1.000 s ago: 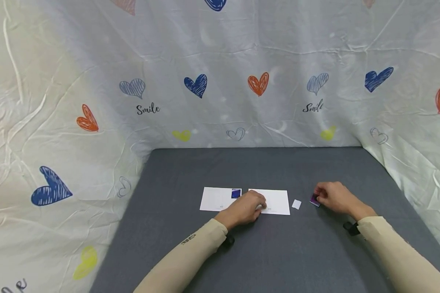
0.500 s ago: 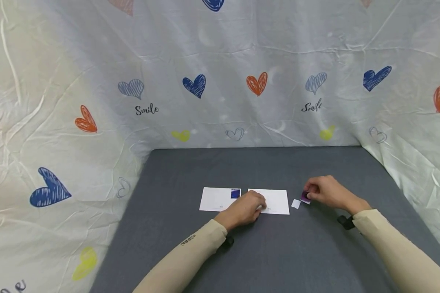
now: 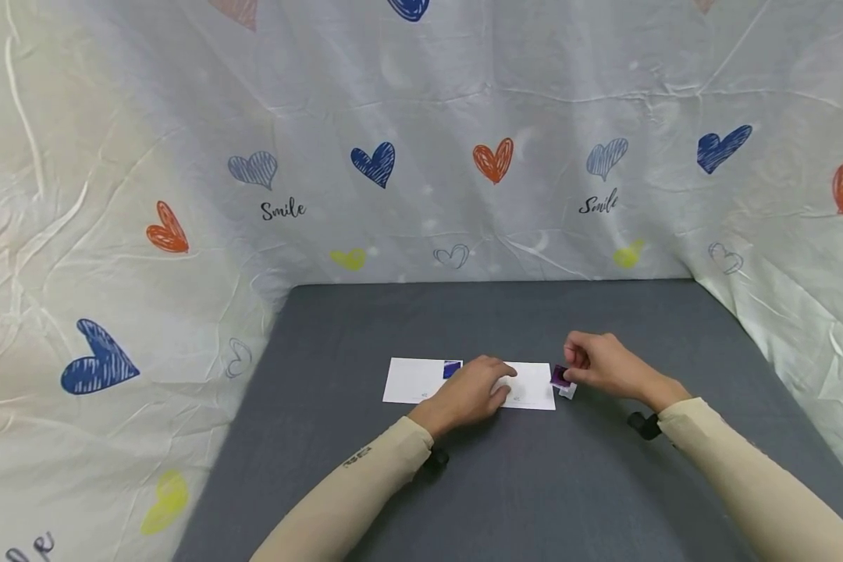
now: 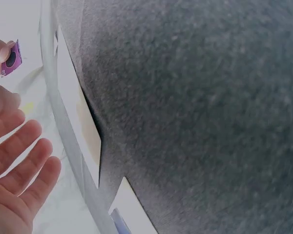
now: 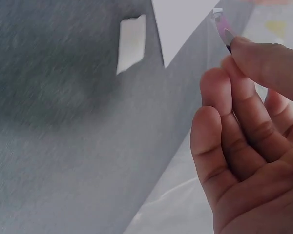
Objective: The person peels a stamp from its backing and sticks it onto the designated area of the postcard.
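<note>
Two white envelope-like cards lie side by side on the dark tabletop. The left card bears a blue stamp in its upper right corner. Over the left end of the right card is my left hand, its fingers loosely spread and holding nothing; whether it touches the card cannot be told. Beside that card's right edge, my right hand pinches a small purple stamp with a dark round spot between thumb and forefinger. A small white paper piece lies just below this stamp.
The dark cloth-covered table reaches to a pale curtain printed with hearts, at the back and sides. Each wrist carries a black strap, such as the right strap.
My right hand has moved left with the purple stamp, from right of the paper piece to the right card's edge. The left hand's fingers have lifted and spread.
</note>
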`<state>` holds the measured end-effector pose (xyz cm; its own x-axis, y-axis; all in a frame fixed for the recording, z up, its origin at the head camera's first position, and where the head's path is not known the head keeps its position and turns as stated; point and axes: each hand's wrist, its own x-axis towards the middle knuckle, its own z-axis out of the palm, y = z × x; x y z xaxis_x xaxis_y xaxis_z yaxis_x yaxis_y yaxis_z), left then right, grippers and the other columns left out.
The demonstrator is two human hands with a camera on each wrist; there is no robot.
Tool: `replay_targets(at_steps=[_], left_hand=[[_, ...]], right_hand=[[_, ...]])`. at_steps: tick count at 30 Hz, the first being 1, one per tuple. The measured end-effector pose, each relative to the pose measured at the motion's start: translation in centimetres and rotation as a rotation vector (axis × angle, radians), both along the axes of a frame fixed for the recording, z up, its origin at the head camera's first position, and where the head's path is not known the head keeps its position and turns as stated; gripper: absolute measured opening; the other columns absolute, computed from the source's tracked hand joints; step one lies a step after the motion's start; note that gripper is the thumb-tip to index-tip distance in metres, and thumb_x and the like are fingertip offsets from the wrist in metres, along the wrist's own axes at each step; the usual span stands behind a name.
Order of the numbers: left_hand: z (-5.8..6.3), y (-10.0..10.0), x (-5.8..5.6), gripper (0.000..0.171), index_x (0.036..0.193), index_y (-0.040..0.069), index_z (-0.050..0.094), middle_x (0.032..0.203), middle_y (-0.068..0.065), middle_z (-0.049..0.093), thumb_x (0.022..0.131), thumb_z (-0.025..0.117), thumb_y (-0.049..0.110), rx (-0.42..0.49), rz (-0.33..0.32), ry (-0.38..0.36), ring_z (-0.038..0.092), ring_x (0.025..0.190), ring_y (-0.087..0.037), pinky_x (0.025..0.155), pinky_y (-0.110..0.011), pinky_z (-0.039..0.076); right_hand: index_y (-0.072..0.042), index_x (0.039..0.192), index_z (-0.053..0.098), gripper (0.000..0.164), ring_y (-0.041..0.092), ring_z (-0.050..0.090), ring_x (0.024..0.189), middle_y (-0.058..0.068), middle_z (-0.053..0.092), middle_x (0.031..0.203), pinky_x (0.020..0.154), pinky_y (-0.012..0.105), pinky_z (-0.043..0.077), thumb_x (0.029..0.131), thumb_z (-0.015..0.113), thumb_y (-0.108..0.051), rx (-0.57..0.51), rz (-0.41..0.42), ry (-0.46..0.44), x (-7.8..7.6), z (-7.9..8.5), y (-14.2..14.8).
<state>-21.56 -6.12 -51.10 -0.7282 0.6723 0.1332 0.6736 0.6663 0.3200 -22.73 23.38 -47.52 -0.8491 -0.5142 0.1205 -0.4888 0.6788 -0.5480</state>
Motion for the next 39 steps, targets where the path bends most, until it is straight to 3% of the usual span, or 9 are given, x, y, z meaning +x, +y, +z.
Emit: replay_targets(at_steps=[7, 14, 21, 27, 34, 39], left_hand=[[0.3, -0.1, -0.2, 0.032, 0.135, 0.006, 0.074, 0.134, -0.007, 0.077, 0.108, 0.069, 0.021, 0.088, -0.010, 0.024, 0.071, 0.128, -0.024, 0.114, -0.038, 0.054], [0.3, 0.0, 0.0, 0.027, 0.129, 0.005, 0.077, 0.124, -0.007, 0.080, 0.109, 0.068, 0.022, 0.185, -0.020, -0.037, 0.075, 0.116, -0.020, 0.105, -0.037, 0.059], [0.2, -0.1, 0.3, 0.017, 0.117, 0.008, 0.079, 0.110, -0.004, 0.082, 0.107, 0.068, 0.015, 0.261, -0.051, -0.082, 0.074, 0.099, -0.011, 0.089, -0.025, 0.059], [-0.1, -0.3, 0.5, 0.011, 0.108, 0.007, 0.078, 0.096, -0.002, 0.079, 0.106, 0.069, 0.012, 0.286, -0.060, -0.071, 0.067, 0.084, -0.007, 0.075, -0.018, 0.052], [-0.3, -0.6, 0.6, 0.011, 0.104, 0.007, 0.077, 0.092, -0.001, 0.077, 0.106, 0.067, 0.012, 0.315, -0.030, -0.076, 0.064, 0.080, -0.005, 0.074, -0.017, 0.050], [-0.4, -0.8, 0.7, 0.010, 0.104, 0.007, 0.076, 0.093, -0.002, 0.077, 0.106, 0.067, 0.012, 0.344, -0.005, -0.097, 0.062, 0.080, -0.004, 0.074, -0.017, 0.050]], right_hand=[[-0.015, 0.089, 0.059, 0.032, 0.004, 0.060, 0.069, -0.008, 0.066, 0.077, 0.063, 0.025, 0.051, 0.088, 0.090, -0.006, -0.042, 0.029, -0.032, 0.0, -0.2, -2.1], [-0.017, 0.091, 0.061, 0.030, 0.004, 0.065, 0.071, -0.010, 0.071, 0.081, 0.065, 0.025, 0.054, 0.090, 0.089, -0.008, -0.084, 0.084, -0.079, 0.5, -0.3, -4.1], [-0.012, 0.092, 0.060, 0.028, 0.004, 0.071, 0.079, -0.006, 0.075, 0.086, 0.068, 0.026, 0.057, 0.092, 0.088, -0.008, -0.142, 0.142, -0.107, 1.1, -0.7, -5.4], [-0.015, 0.094, 0.063, 0.026, 0.003, 0.070, 0.078, -0.009, 0.075, 0.086, 0.069, 0.025, 0.056, 0.093, 0.089, -0.011, -0.163, 0.138, -0.115, 1.4, -1.3, -6.1], [-0.014, 0.112, 0.076, 0.015, 0.004, 0.071, 0.079, -0.007, 0.078, 0.090, 0.069, 0.026, 0.057, 0.099, 0.079, -0.008, -0.179, 0.125, -0.147, 1.8, -1.7, -6.1], [-0.019, 0.106, 0.079, 0.004, 0.004, 0.068, 0.080, -0.002, 0.079, 0.093, 0.073, 0.026, 0.057, 0.104, 0.076, -0.017, -0.181, 0.114, -0.175, 1.9, -2.3, -6.0]])
